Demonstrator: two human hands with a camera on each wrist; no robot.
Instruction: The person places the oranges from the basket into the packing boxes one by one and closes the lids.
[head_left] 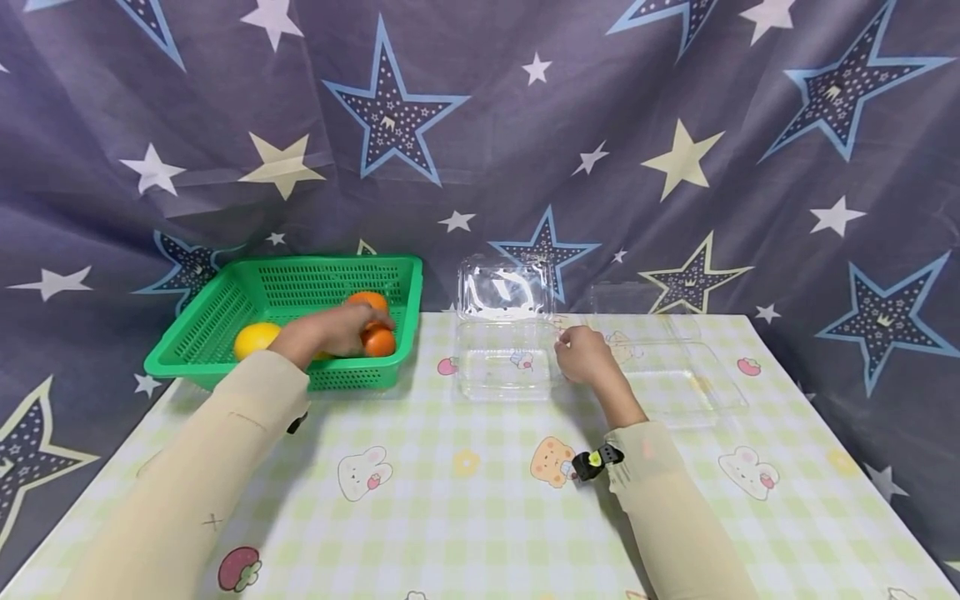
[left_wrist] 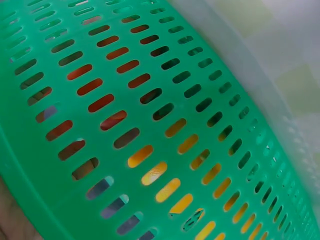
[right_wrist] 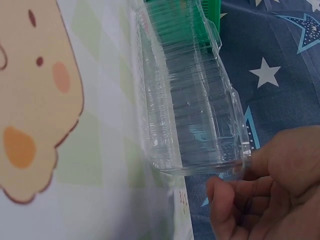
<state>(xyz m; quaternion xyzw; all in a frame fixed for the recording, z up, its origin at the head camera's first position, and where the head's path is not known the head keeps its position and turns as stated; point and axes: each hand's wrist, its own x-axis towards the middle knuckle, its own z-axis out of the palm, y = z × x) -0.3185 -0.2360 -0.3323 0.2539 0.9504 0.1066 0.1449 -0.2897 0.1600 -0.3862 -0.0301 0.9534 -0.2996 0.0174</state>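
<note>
My left hand (head_left: 341,327) reaches inside the green basket (head_left: 408,333), its fingers touching an orange fruit (head_left: 379,342) near the right wall. Another orange fruit (head_left: 366,298) lies just behind. Whether the fingers close round a fruit cannot be told; in the left wrist view the slotted basket wall (left_wrist: 165,112) hides them. A yellow fruit (head_left: 257,339) sits left of that wrist. At the table's middle, my right hand (head_left: 583,354) pinches the right edge of an open clear plastic clamshell box (head_left: 504,383). Its thumb and fingers (right_wrist: 222,200) meet at the box's rim in the right wrist view.
A second open clear plastic box (head_left: 693,404) stands right of my right hand, partly behind the forearm. The checked tablecloth (head_left: 457,508) with printed cartoon figures covers the table. A dark star-patterned curtain (head_left: 480,150) hangs along the back edge.
</note>
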